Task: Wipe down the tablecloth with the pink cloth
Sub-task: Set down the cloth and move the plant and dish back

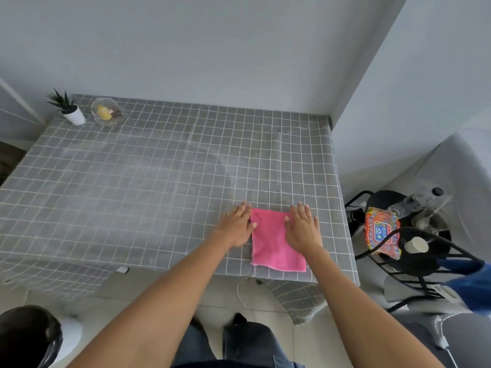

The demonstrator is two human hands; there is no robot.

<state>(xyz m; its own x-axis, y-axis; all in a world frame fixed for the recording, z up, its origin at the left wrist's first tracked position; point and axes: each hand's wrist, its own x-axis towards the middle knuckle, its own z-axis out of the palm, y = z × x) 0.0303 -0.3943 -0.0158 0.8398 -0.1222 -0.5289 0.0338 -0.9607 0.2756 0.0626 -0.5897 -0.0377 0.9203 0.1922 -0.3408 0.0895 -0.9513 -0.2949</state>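
Observation:
The pink cloth (273, 244) lies flat, folded into a rectangle, on the grey checked tablecloth (138, 176) near the table's front right edge. My left hand (236, 225) rests flat on the tablecloth at the cloth's upper left corner, fingers spread, its thumb touching the cloth's edge. My right hand (303, 227) lies flat with fingers spread on the cloth's upper right part. Neither hand grips the cloth.
A small potted plant (67, 108) and a glass bowl (107, 112) stand at the table's far left corner. A black wire stand (406, 235) to the right holds a wet-wipes pack (382, 232) and bottles. Walls border the far and right sides. A black bin (26, 338) sits at the lower left.

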